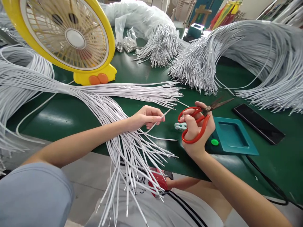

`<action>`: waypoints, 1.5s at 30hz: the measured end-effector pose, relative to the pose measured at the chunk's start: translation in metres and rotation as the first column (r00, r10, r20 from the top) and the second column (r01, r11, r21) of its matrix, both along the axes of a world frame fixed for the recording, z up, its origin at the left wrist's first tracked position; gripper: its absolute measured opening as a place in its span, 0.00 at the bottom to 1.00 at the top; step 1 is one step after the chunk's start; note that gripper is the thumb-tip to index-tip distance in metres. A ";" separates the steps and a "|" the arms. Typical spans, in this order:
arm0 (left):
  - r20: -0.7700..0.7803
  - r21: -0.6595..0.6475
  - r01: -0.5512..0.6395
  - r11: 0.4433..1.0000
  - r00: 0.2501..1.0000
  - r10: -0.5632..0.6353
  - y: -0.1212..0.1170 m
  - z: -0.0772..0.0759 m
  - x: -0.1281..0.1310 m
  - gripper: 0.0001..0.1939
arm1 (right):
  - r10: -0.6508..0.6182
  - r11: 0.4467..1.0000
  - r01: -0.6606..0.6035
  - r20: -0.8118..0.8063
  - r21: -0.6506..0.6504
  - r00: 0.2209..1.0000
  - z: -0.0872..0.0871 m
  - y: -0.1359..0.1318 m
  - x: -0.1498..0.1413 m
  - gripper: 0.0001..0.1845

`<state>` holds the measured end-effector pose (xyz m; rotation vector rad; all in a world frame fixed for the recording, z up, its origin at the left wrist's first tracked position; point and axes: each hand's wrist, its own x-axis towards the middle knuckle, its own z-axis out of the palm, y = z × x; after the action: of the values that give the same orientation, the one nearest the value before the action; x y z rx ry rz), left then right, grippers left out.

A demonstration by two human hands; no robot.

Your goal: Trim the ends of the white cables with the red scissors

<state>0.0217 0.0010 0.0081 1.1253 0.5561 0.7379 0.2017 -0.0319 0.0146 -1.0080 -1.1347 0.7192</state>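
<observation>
Between its thumb and fingers, my left hand point(148, 118) pinches one white wire point(166, 112) near its end, which points up and right. My right hand point(197, 132) has its fingers through the red handles of a pair of scissors point(207, 109). The blades point up and right, away from the wire. A bundle of white wires point(127, 142) passes under my left forearm and hangs over the table's front edge. Another group of straight wires point(132, 93) lies on the table behind my left hand. A small pale clip-like piece point(180, 126) sits beside my right hand.
A yellow fan point(94, 78) stands at the back left. Large coiled wire bundles point(196, 69) lie at the back and right. A teal tray-like device point(236, 135) and a black phone point(259, 123) are right of my right hand. Small bags point(129, 42) stand behind.
</observation>
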 end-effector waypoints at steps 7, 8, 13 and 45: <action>0.088 -0.008 -0.041 0.999 0.995 0.041 0.000 0.002 -0.001 0.13 | 0.003 1.000 -0.003 0.032 0.017 0.999 0.000 -0.002 -0.001 0.16; 0.087 -0.017 -0.050 0.999 0.995 0.052 0.001 0.002 -0.001 0.14 | 0.004 1.000 -0.004 0.032 0.015 0.999 0.000 -0.002 -0.001 0.16; 0.090 -0.021 -0.059 0.998 0.994 0.061 0.002 -0.001 -0.003 0.15 | 0.010 1.000 -0.011 0.043 0.006 0.999 0.000 -0.003 -0.001 0.16; -0.539 0.754 0.443 0.485 -0.004 0.842 0.041 -0.005 -0.032 0.12 | 0.007 0.999 -0.005 -0.040 0.048 0.999 0.006 -0.002 -0.003 0.17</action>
<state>-0.0106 0.0423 0.0033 2.6753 1.9370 0.2908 0.1988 -0.0341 0.0202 -0.9458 -1.1160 0.7108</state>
